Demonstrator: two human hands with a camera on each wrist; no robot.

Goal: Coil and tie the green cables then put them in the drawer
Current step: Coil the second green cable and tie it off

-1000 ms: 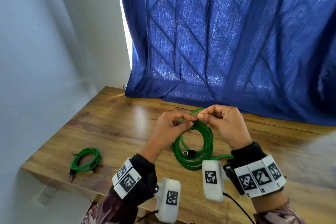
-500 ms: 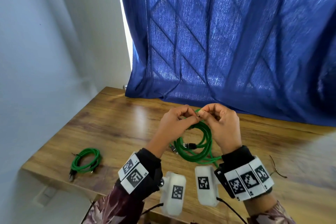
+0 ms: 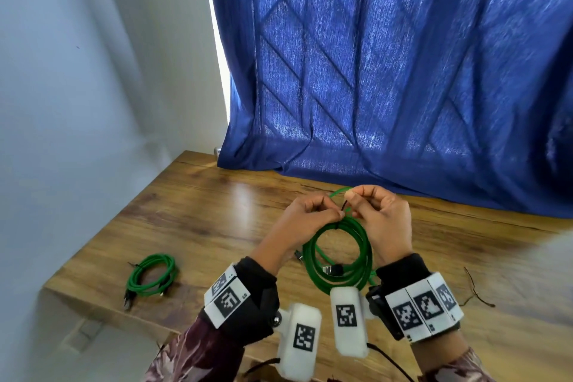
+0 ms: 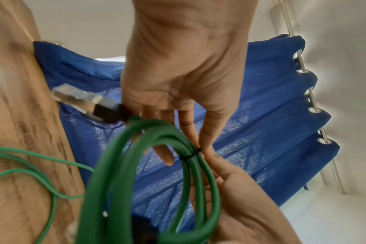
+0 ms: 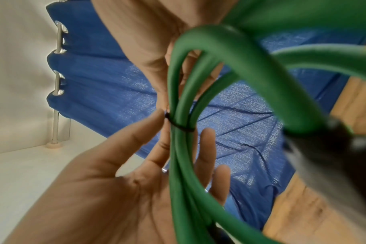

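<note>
A: Nearest us, low in the centre of the head view, what has changed?

B: The hands sit a little lower and closer than a second ago, and the black tie (image 4: 190, 155) now shows as a thin band cinched round the strands of the green coil (image 3: 339, 260). A moment back the fingertips hid that spot.

A: What does that mean for the job?

B: I'd judge the binding is nearly made; the ends look as if they're being twisted or pulled snug. After that this bundle goes to the drawer, which isn't in any view.

A: How are the hands set?

B: The left hand (image 3: 305, 215) has thumb and forefinger pinched together at the top of the coil, right at the tie. The right hand (image 3: 379, 217) faces it, fingers curled, nipping what looks like the tie's free end just above the loops. In the right wrist view the right hand's other fingers (image 5: 207, 148) lie straight behind the strands. Both wrists are raised, so the coil hangs off the table (image 3: 201, 220), one plug (image 4: 83, 102) sticking out near the knuckles.

A: And further off?

B: In the lower left of the head view a second green cable (image 3: 152, 273) lies coiled on the table, well apart from the hands, with a dark tie on it, I think. Right of the hands lies a thin dark wire (image 3: 474, 288), maybe a spare tie. Behind everything hangs the blue curtain (image 3: 403, 71).
</note>
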